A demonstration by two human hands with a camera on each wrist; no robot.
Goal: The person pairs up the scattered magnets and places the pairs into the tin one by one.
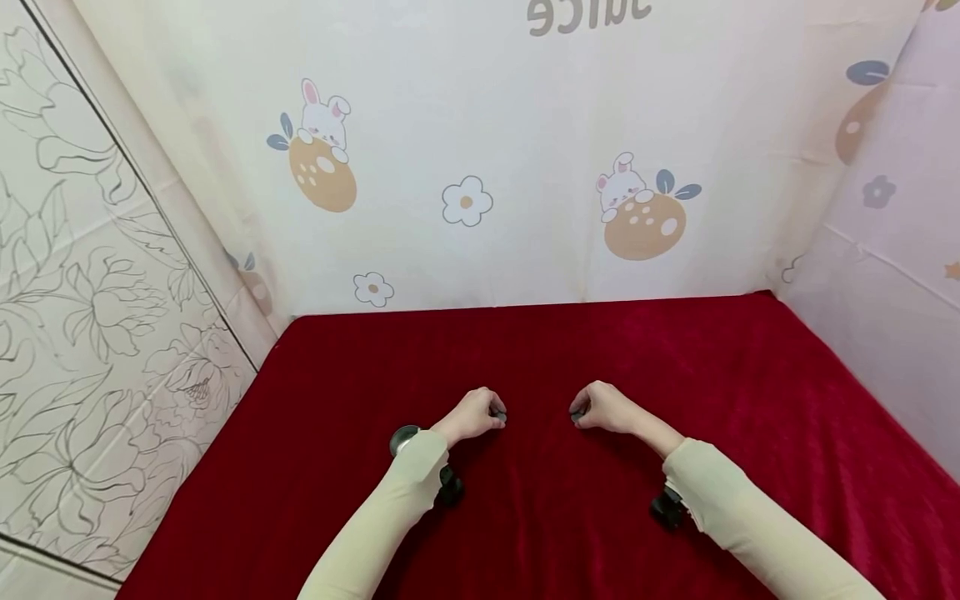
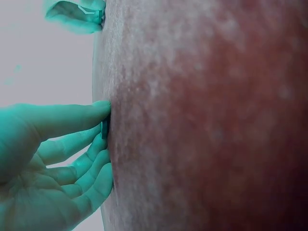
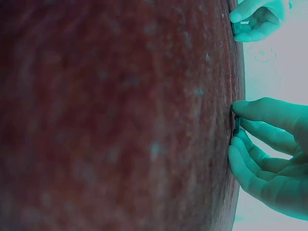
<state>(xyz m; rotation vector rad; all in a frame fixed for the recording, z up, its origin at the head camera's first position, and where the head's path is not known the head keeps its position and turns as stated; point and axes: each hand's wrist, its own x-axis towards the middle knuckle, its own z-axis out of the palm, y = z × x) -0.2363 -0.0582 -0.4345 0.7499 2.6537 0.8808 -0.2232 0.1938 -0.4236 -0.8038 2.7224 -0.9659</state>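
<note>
My left hand (image 1: 477,412) rests low on the red cloth and pinches a small dark grey flat piece (image 1: 500,416) between thumb and fingers. Across a short gap, my right hand (image 1: 606,407) holds a similar small dark piece (image 1: 577,416) the same way. In the left wrist view the thumb and fingertips touch the cloth around the thin dark piece (image 2: 104,129). The right wrist view likewise has the other thin piece (image 3: 237,124) at the cloth, between thumb and fingers. Fingers cover much of both pieces, so their kind cannot be told.
A round dark-rimmed object with a shiny middle (image 1: 403,437) lies beside my left wrist, partly hidden by the sleeve. Red cloth (image 1: 540,350) covers the table. Curtains with printed rabbits (image 1: 525,250) stand behind and at the right; a flower-patterned panel (image 1: 97,292) is on the left.
</note>
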